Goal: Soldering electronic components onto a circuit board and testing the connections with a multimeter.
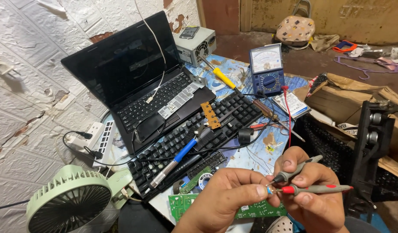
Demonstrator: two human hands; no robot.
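I'm pinching a tiny blue component (269,189) in my left hand (227,196) at the tabletop's near edge; my right hand (311,194) is gripping both probes (313,188) closed. It's light, fragile; fingertip hold.

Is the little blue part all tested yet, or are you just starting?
Done: the meter stands ready, its leads running to the hands. In hand: the left hand pinches a small blue part, while the right hand holds the black probe and red probe at it. Left: the green board lies under the hands, and the needle is too small to read.
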